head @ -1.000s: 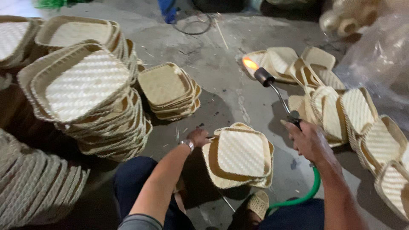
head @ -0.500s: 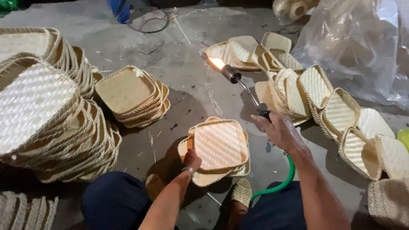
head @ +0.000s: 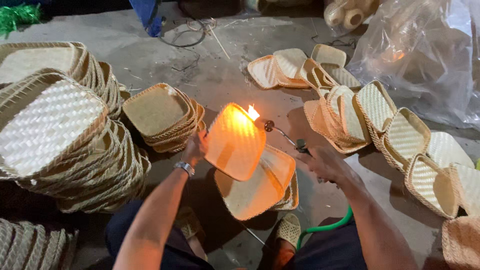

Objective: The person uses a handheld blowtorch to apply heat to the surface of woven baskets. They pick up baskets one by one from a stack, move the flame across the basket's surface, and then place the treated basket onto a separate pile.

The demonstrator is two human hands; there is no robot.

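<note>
The left hand [head: 194, 148] grips a tilted woven tray [head: 235, 141] over the floor [head: 220, 75]; the right hand [head: 325, 164] is closed around a flaming torch [head: 280, 131].

Scene was dim overall; the torch flame [head: 253, 112] was the main warm source, blowing out the lifted woven tray [head: 235, 141] to glaring orange. Deep shadows under the legs, plastic sheet [head: 425, 55] showed soft glare, slight motion blur throughout.

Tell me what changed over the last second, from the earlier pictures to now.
The left hand has lifted the top woven tray off the small pile and tilted it up on edge. The right hand has swung the torch inward, so its flame now plays on the raised tray instead of pointing away. The right hand's hold on the torch, the green hose and the surrounding stacks are unchanged.
</note>
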